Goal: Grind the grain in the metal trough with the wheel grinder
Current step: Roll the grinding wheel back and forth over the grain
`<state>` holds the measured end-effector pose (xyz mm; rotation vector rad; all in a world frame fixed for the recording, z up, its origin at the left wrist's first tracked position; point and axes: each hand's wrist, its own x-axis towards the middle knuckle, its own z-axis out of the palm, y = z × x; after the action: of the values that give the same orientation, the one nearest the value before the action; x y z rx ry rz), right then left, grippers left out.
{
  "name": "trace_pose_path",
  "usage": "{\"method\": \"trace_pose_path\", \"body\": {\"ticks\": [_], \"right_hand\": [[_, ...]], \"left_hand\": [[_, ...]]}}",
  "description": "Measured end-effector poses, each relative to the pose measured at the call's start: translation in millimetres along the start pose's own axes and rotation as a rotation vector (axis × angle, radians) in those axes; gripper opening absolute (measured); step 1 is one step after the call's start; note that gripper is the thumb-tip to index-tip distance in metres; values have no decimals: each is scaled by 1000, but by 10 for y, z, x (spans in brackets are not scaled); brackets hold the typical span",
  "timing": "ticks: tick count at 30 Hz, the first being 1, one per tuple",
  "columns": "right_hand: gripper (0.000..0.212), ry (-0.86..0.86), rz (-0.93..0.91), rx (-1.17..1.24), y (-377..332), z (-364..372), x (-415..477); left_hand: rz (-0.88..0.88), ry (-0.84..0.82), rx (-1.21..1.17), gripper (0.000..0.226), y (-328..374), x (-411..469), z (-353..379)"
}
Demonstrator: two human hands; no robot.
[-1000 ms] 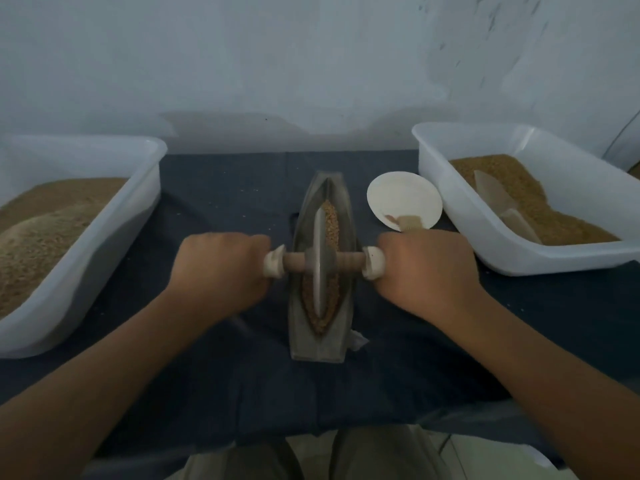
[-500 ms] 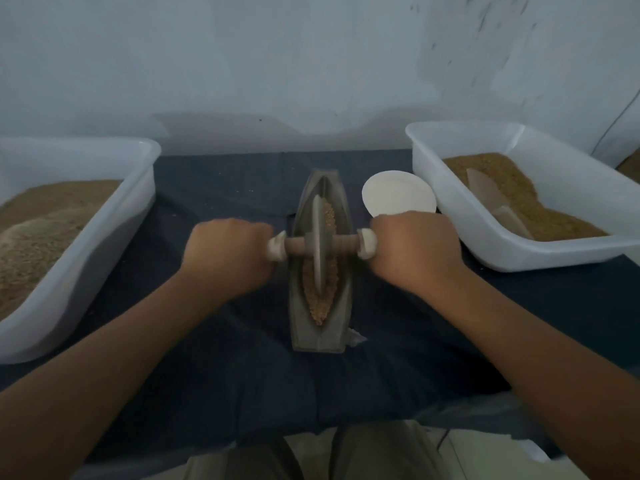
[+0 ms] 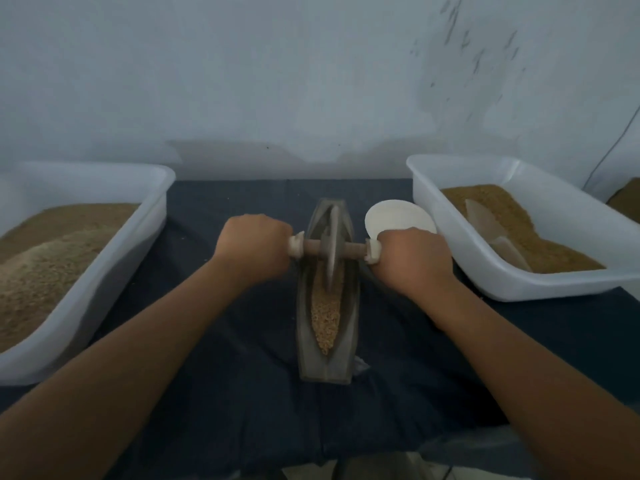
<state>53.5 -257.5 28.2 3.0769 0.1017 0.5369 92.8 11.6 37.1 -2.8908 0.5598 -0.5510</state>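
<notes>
Dark cloth over the worktop [image 3: 207, 341], pale wall behind. Far left, a white tub [image 3: 152, 188] of brown meal, not in play. My left hand [image 3: 254, 249] is clenched round the left handle of the wheel grinder [image 3: 332, 247]. Its disc stands in the far part of the metal trough [image 3: 304, 341], and the grain [image 3: 325, 317] lies bare in the near half. My right hand [image 3: 412, 261] is clenched round the right handle, its knuckles over the near edge of the white dish [image 3: 391, 216]. Beyond that is the right tub [image 3: 485, 271].

Risks, as I judge them:
- Uneven push from one side could cant the disc and rock the narrow trough on the cloth.
- One more push forward could run the disc up the far tip and throw grain out.
- The right hand could knock the dish.

Against a second ago, both hands and the disc have gone from mid-trough toward the far end. More grain is uncovered near me, and the dish is now partly hidden.
</notes>
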Motion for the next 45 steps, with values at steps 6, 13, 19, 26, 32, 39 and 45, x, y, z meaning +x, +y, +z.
{"method": "trace_pose_path", "body": {"ticks": [6,13,19,26,32,39,45], "right_hand": [[42,54,-208,-77,-24,-188,-598],[29,29,-19,-5,49,129,268],[31,24,-50,29,64,75,-141],[33,91,-127,87,138,161,-532],[31,92,20,-14,82,235,318],[40,83,-157,-51,10,-90,-361],[33,49,-110,10,121,63,-267]], "left_hand": [[78,161,-71,48,-78,-774,122],[-82,11,-21,33,85,130,4],[5,-32,41,32,55,-193,-81],[99,105,96,52,34,-503,-28],[-32,23,-3,41,43,373,36],[-11,99,-56,35,29,-500,118],[65,93,61,37,22,-303,84]]}}
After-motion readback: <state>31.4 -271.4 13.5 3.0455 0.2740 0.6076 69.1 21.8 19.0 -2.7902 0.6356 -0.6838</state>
